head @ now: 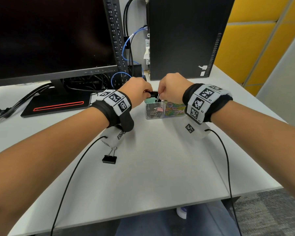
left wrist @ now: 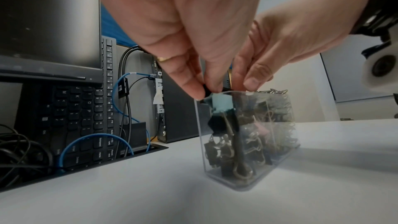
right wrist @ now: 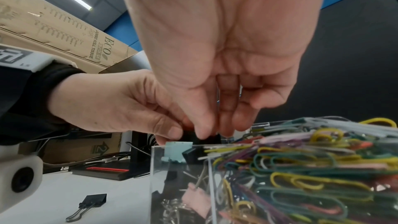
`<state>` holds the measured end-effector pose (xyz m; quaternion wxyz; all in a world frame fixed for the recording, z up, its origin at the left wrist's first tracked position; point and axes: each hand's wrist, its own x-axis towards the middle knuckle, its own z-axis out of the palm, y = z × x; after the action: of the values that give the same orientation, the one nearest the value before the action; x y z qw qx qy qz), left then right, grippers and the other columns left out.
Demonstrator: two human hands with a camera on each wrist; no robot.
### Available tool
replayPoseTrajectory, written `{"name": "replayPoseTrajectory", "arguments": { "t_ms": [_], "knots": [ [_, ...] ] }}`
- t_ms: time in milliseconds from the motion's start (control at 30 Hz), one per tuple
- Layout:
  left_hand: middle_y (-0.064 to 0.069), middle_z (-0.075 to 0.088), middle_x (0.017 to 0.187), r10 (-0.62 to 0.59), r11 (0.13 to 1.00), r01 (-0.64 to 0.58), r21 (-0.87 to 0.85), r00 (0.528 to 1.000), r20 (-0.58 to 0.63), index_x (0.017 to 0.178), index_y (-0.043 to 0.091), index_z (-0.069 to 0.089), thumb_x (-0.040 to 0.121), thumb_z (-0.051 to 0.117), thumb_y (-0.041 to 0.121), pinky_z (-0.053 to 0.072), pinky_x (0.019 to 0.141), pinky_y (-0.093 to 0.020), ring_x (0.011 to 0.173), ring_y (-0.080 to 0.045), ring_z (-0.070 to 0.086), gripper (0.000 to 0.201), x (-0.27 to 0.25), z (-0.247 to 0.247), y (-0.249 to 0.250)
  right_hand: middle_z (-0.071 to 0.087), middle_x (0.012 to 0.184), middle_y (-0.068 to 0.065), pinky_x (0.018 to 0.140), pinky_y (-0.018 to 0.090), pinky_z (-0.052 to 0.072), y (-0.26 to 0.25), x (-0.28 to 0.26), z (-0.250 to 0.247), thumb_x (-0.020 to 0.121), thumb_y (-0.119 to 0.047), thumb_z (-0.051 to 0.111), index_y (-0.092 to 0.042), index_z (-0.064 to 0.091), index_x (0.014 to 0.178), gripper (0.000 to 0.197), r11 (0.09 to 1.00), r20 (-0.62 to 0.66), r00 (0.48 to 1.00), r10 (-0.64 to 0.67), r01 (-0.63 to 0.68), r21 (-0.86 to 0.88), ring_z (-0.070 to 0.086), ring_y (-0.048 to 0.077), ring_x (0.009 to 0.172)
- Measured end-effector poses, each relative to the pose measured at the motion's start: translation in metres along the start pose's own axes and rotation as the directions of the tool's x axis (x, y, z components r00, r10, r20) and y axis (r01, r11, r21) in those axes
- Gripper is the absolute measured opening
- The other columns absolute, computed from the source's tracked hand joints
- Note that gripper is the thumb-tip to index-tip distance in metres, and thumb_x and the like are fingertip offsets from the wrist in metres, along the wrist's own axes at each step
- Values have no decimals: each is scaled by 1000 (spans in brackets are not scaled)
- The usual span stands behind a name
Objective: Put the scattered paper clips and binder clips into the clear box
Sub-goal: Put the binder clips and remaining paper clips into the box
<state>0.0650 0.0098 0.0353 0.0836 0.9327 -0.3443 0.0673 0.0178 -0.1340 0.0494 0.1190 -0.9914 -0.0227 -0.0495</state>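
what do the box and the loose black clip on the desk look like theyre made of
Clear box: rigid see-through plastic, probably acrylic; its contents show through glossy, sharp-edged walls. Black binder clip: looks like dark painted sheet metal folded into a wedge, with bare silvery wire handles.

both hands crowding the clear box mouth; bare desk nearer.

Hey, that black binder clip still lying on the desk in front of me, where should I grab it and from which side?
Probably by the black binder clip's body, pinched across its two flat faces from above. It lies flat on the desk, its wire handles pointing away toward the clear box. The thin handles look more likely to swivel. The left hand is nearer it.
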Motion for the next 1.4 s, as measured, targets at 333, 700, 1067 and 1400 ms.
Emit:
{"name": "replayPoseTrajectory", "arguments": {
  "t_ms": [333, 700, 1067, 1400],
  "knots": [
    [-7, 63, 113, 12, 998, -14, -56, 999, -40, 114, 12, 68, 92, 55, 18, 44, 91, -29, 105, -23, 58, 26, -5, -1, -6, 67, 104, 7, 77, 26, 44, 0, 4, 0, 85, -14, 65, -11, 69, 96, 12, 1000, -31, 999, 14, -15, -15, 61, 25, 99],
    [1, 34, 151, -92, 995, 71, 67, 912, 401, 149, 27, 19, 99, 41, 22, 28, 113, -33, 135, -21, 39, 55, -32, -16, -31, 60, 87, 9, 68, 29, 45, -11, 2, -2, 91, -13, 53, -6, 65, 104, 20, 987, 71, 997, 28, -16, -161, 55, 26, 78],
    [-3, 53, 130, -255, 955, 136, 264, 833, 491, 134, 28, 46, 90, 54, 24, 45, 98, -34, 113, -23, 55, 45, -72, 4, -81, 70, 98, 10, 72, 27, 46, -52, -21, 17, 90, -9, 47, -5, 70, 95, 24, 979, 136, 974, -182, 192, -64, 64, 27, 92],
    [1, 60, 98, -252, 959, 158, 236, 856, 451, 107, 17, 58, 83, 63, 23, 43, 75, -26, 87, -17, 52, 25, -81, 8, -87, 61, 124, -2, 86, 20, 40, -114, -52, 62, 87, -18, 63, -26, 56, 131, 44, 801, 512, 652, -559, 584, 132, 51, 9, 93]
  ]
}}
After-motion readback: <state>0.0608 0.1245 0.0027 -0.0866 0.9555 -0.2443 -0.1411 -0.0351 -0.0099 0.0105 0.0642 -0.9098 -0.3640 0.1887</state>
